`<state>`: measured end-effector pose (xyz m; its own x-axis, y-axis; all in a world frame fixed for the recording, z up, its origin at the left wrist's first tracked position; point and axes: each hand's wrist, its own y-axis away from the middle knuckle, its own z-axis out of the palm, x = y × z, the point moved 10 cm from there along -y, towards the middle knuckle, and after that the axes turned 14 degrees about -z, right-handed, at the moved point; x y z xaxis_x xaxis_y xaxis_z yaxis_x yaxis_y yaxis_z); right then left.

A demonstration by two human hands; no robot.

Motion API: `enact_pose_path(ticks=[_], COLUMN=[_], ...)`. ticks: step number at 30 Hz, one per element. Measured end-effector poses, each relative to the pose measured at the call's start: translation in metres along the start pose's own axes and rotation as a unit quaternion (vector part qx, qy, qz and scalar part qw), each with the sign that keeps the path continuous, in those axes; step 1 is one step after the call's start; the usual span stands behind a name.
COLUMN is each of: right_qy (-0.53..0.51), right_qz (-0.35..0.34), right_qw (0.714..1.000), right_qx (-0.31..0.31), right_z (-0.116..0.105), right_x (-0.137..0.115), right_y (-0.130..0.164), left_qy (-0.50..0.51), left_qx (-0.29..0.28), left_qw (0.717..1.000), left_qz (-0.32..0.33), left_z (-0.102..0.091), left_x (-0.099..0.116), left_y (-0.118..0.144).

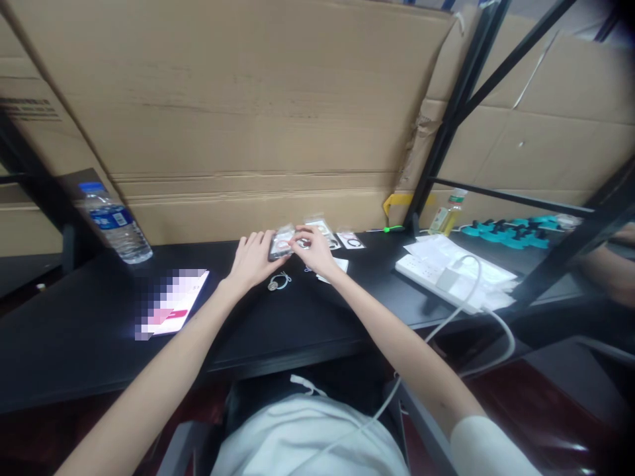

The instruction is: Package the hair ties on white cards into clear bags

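- Left hand (pixel 254 259) and right hand (pixel 313 249) both pinching one small clear packet (pixel 282 242).
- Just beneath, on black surface (pixel 89 330): loose ring (pixel 278 282).
- Water bottle (pixel 116 223) far left.

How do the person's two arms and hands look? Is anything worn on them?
Both forearms are bare and slim, with no watch, bracelet or glove visible. The left hand and right hand show no rings that I can make out. Only the right arm has a visible white sleeve, ending near the elbow.
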<state>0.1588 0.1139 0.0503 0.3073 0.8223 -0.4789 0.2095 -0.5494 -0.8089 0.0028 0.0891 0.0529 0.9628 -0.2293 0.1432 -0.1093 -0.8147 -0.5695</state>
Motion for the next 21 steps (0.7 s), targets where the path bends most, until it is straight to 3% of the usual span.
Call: enact_pose_path(ticks=[12,17,21], right_qy=[-0.026,-0.088,-0.198], right_qz=[0.024,0.089,0.132], right_qw=[0.999,0.992,0.971], right_qx=[-0.025,0.001,-0.003], right_z=[0.006,0.006,0.014], right_x=[0.006,0.016,0.017], right_y=[0.002,0.003,0.006], left_qy=[-0.006,0.013,0.021], left_qx=[-0.006,-0.006,-0.016], left_qw=[1.0,1.0,1.0], left_qz=[0.02,0.0,-0.01], left_z=[-0.001,0.001,0.003], left_x=[0.008,0.003,0.001], left_y=[0.002,0.002,0.002])
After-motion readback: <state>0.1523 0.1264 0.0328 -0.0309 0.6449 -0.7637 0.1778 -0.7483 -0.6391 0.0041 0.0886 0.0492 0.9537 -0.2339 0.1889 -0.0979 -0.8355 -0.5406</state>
